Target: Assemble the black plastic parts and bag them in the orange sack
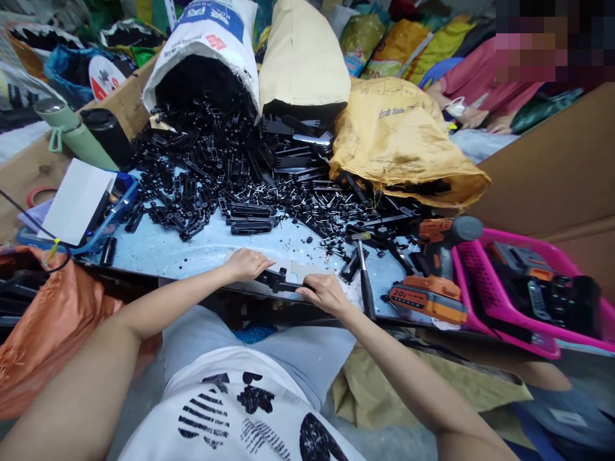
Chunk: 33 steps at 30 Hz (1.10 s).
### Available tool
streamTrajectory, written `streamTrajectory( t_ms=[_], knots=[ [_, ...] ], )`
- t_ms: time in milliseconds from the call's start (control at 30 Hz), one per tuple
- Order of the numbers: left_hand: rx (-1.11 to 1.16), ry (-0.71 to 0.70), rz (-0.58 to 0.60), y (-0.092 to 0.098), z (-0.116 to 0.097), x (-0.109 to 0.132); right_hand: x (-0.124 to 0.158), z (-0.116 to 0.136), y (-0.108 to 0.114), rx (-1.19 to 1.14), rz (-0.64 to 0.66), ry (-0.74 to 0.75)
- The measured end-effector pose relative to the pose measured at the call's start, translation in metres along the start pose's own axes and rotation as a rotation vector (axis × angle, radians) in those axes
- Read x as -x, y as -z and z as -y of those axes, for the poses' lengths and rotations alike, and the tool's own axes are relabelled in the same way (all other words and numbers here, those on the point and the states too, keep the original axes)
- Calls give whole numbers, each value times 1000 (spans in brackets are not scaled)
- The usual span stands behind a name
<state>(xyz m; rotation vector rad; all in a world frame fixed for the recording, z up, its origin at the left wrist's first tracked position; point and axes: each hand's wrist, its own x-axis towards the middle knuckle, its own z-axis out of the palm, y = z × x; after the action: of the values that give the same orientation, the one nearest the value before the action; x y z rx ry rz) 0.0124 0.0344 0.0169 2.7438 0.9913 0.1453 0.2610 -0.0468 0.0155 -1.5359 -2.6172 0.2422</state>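
Between my two hands, at the front edge of the blue table [192,259], is a long black plastic part [283,282] with a small knob standing up near its middle. My left hand [246,264] is closed around its left end. The right end is gripped by my right hand [324,292], thumb along the top. Just beyond my hands lies a short stack of black plastic pieces [250,219]. Loose small pins and caps [307,198] are scattered behind it. A hammer [365,278] with a dark handle lies right of my right hand.
An orange cordless drill [432,275] stands beside a pink basket [533,333]. Black parts spill from a white sack [206,45], a beige sack [305,57] and a yellow sack [398,134]. A blue tray [125,198] and green bottle [81,137] are left. A co-worker [485,89] sits behind, right.
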Motion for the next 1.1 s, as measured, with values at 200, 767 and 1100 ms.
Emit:
streamTrajectory(
  t_ms=[200,767,1100],
  knots=[
    [-77,240,31,7,-8,8,-9,31,13,121,140,-147],
    [-65,280,-29,18,-12,22,-40,38,19,108,-18,114],
    [347,-478,-332,61,-50,78,24,70,68,-492,-221,572]
  ],
)
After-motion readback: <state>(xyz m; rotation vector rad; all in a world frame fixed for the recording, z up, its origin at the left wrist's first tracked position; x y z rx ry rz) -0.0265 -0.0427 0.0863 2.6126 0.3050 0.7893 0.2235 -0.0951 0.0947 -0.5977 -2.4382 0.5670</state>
